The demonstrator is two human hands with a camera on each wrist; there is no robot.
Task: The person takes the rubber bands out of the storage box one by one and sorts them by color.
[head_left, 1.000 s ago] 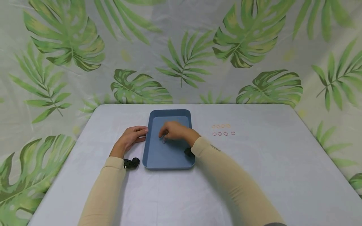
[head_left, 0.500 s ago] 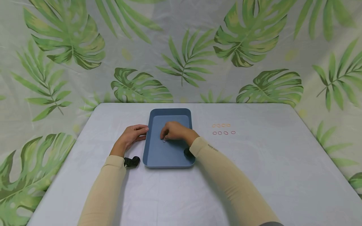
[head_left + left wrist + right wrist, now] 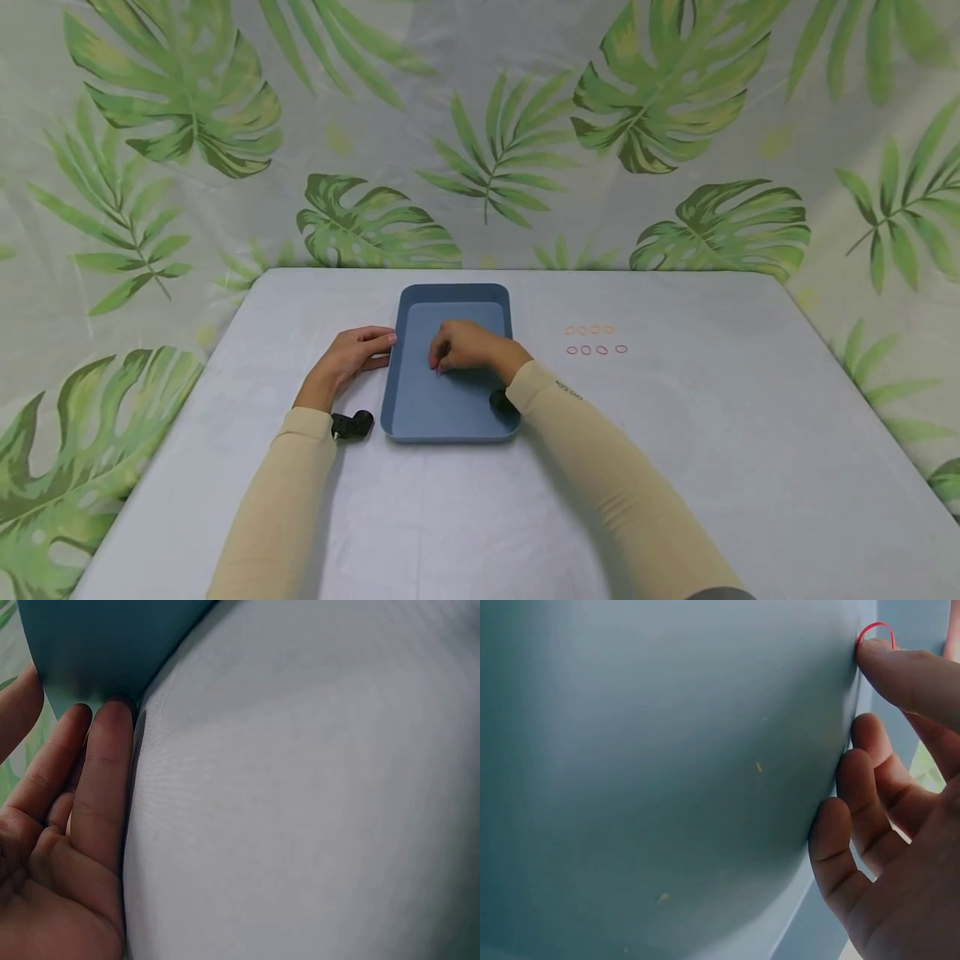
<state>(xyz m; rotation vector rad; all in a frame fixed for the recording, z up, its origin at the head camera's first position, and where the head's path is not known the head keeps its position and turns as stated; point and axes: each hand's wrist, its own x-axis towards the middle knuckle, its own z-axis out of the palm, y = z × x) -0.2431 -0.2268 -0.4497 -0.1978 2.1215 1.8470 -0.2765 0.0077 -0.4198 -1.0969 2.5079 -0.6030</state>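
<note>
A blue tray (image 3: 450, 421) lies on the white-covered table. My left hand (image 3: 352, 354) rests with its fairly straight fingers (image 3: 105, 772) against the tray's left outer wall. Over the inside of the tray is my right hand (image 3: 468, 346), thumb and fingertips down near its floor. There it pinches a small red rubber band (image 3: 877, 627), whose loop sticks out past the thumb tip in the right wrist view. The index fingertip is hidden behind the thumb. The other fingers (image 3: 831, 825) of that hand are bent and touch the tray floor.
Right of the tray, a row of several orange rubber bands (image 3: 596, 330) lies behind a row of several red rubber bands (image 3: 602, 350). Tiny specks lie on the tray floor. A leaf-patterned cloth (image 3: 525, 167) hangs behind the table.
My right fingertips have come down and closed on the red rubber band, which earlier lay loose on the tray floor. The left hand has stayed at the tray's side.
</note>
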